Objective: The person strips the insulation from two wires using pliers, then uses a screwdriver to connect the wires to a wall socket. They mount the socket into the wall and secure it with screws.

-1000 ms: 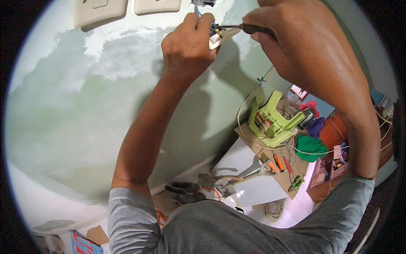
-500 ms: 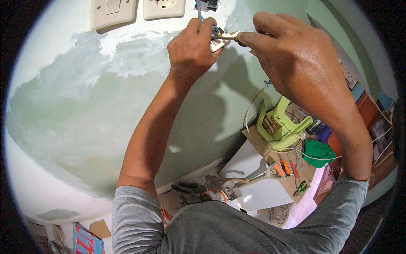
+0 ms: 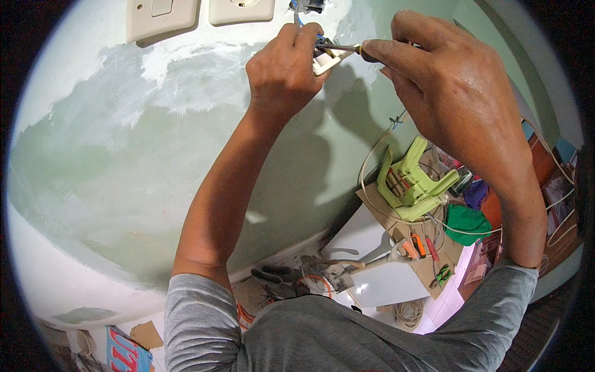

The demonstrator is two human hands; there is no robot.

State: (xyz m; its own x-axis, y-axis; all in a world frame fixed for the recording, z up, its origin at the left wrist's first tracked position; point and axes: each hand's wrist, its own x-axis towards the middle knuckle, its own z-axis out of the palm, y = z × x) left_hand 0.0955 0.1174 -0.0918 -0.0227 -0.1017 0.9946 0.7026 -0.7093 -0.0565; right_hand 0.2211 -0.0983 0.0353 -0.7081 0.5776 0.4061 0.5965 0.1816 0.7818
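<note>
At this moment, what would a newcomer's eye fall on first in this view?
Probably, near the top, the left hand holding a cream fitting and the right hand pointing a screwdriver at it. Next, below the right hand, the lime-green stool with a bright green cloth beside it. Then, at upper left, a cream wall switch beside a cream socket.

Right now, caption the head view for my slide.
Left hand holds a cream electrical fitting; right hand holds a screwdriver to it.

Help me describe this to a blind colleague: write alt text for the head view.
The left hand holds a cream electrical fitting; the right hand holds a screwdriver to it. Behind is a patchy green wall, with a green stool below.
</note>
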